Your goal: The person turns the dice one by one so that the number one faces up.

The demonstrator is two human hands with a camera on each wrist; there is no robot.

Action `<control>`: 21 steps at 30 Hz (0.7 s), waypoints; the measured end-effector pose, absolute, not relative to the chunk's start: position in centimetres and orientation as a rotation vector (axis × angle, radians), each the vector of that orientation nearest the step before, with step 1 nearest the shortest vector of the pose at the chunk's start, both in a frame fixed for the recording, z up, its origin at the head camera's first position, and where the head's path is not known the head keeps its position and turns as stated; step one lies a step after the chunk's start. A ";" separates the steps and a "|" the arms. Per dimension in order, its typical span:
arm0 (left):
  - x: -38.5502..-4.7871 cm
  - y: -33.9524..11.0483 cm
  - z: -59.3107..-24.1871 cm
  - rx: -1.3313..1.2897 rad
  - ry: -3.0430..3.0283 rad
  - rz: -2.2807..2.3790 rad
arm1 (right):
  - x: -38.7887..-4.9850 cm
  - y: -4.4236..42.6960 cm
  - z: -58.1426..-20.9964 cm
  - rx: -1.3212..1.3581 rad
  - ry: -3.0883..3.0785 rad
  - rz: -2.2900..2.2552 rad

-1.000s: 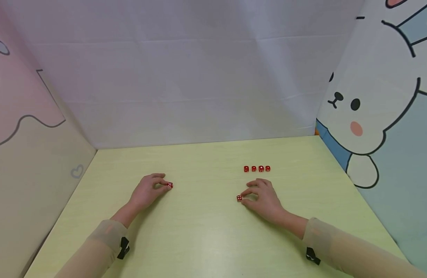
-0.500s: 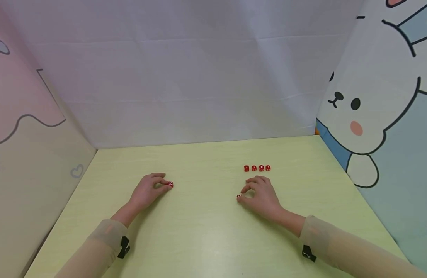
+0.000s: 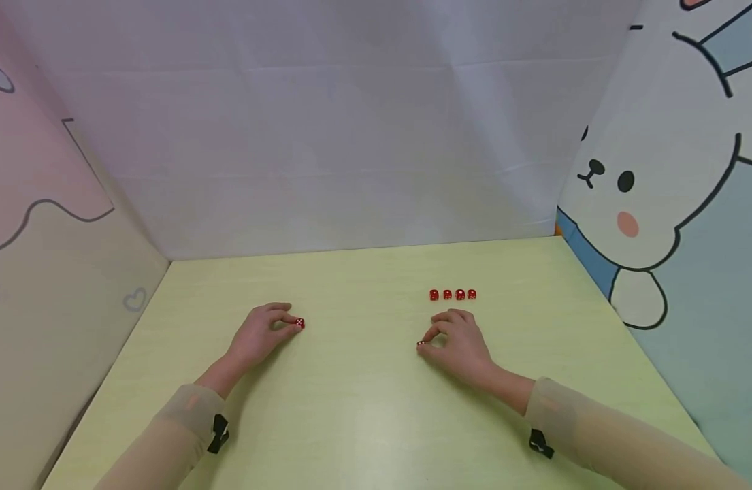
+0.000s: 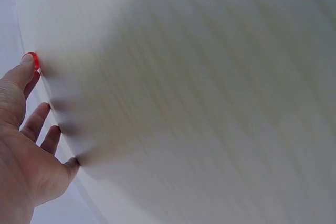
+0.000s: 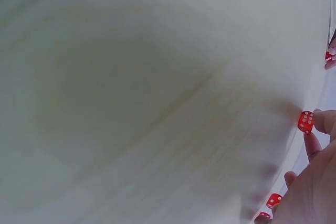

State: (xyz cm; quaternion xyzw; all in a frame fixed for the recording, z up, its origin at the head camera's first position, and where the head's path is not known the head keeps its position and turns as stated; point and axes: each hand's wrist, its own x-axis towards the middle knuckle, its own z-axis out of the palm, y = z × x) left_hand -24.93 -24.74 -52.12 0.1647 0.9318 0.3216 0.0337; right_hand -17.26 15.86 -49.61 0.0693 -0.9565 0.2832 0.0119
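My left hand (image 3: 262,338) pinches a red die (image 3: 300,323) with white dots between thumb and forefinger, low over the left half of the table. In the left wrist view only a red edge of that die (image 4: 35,61) shows past the thumb, and the other fingertips touch or nearly touch the tabletop. On the right, my right hand (image 3: 463,350) holds another red die (image 3: 421,343) between thumb and forefinger, mostly covered from above. The right wrist view shows a dotted face of this die (image 5: 306,121) at the fingertips. Whether either die touches the table I cannot tell.
Several red dice (image 3: 447,295) stand in a short row just beyond my right hand. The pale yellow table (image 3: 357,408) meets a white cloth wall (image 3: 351,156) at the back. Printed panels close in both sides, with a cartoon rabbit (image 3: 657,163) on the right.
My right hand has shifted slightly left and its thumb now covers more of the die, whose upper face has turned. My left hand stays put with its die. The row has not moved.
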 end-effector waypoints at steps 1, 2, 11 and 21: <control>-24.9 -24.8 -52.1 0.509 2.869 0.985 | -17.3 15.9 -49.6 0.215 -2.983 0.884; -24.9 -24.8 -52.1 0.513 2.872 0.982 | -17.3 15.8 -49.6 0.212 -2.985 0.885; -25.0 -24.8 -52.2 0.521 2.881 0.985 | -17.3 15.8 -49.1 0.236 -2.992 0.909; -25.0 -24.8 -52.2 0.506 2.868 0.986 | -17.1 16.1 -49.0 0.289 -2.976 0.875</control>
